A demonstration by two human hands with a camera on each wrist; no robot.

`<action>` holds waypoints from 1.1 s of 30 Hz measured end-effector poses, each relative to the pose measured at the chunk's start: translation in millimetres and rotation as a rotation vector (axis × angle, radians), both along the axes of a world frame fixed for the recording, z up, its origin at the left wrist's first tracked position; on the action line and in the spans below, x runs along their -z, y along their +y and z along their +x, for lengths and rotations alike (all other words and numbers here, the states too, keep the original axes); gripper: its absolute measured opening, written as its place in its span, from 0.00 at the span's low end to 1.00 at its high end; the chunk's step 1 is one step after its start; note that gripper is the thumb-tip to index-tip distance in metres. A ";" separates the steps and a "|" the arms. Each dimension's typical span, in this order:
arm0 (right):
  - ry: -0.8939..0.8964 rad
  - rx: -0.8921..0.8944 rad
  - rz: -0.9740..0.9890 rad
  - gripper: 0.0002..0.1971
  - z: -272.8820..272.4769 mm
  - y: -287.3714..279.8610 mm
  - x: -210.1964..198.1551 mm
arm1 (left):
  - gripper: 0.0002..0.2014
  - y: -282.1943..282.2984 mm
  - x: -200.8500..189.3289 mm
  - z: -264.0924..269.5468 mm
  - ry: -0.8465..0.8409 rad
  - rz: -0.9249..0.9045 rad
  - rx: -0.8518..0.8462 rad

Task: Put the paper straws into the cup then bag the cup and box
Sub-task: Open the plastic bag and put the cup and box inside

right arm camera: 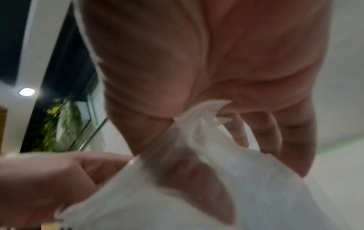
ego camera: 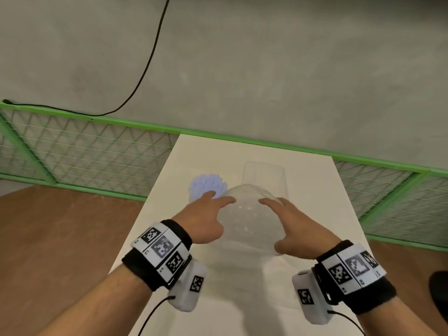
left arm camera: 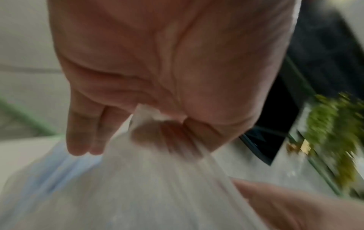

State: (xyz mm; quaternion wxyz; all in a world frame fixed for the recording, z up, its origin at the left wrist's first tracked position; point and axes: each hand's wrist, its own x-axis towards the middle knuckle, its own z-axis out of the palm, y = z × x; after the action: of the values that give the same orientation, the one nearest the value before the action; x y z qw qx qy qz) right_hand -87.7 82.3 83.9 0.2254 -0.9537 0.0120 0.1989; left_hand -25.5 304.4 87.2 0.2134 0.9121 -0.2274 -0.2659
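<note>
A clear plastic bag is held above the middle of the white table, its mouth spread between both hands. My left hand pinches the bag's left edge between thumb and fingers. On the other side my right hand pinches the right edge. Just beyond the left hand stands a clear cup filled with several pale blue paper straws. A clear plastic box lies behind the bag, to the right of the cup. The view through the bag is blurred.
A green mesh fence runs behind and beside the table. A black cable trails over the grey floor beyond it. Brown flooring lies on the left. A dark object sits at the right edge.
</note>
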 end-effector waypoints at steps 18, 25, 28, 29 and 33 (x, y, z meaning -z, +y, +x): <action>0.166 0.397 0.572 0.16 13.0 -8.1 73.6 | 0.18 4.6 66.1 10.1 0.264 -0.218 -0.187; -0.024 0.242 0.604 0.11 1.2 -18.8 58.4 | 0.20 2.9 56.9 13.2 0.479 -0.051 -0.191; -0.087 0.155 0.689 0.28 -17.0 -28.2 46.3 | 0.24 8.8 55.4 14.1 0.559 -0.148 -0.227; -0.046 0.096 0.664 0.33 -22.8 -31.5 47.2 | 0.24 10.5 55.5 14.4 0.560 -0.174 -0.242; -0.052 -0.035 0.543 0.35 -34.1 -37.4 58.9 | 0.21 15.6 56.7 12.7 0.500 -0.307 -0.266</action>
State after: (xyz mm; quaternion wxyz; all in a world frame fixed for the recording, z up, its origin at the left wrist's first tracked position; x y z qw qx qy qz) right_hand -121.8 44.9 25.0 0.4697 -0.8631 -0.0641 0.1741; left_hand -12.8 320.0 30.5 0.4306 0.7974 -0.0843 -0.4142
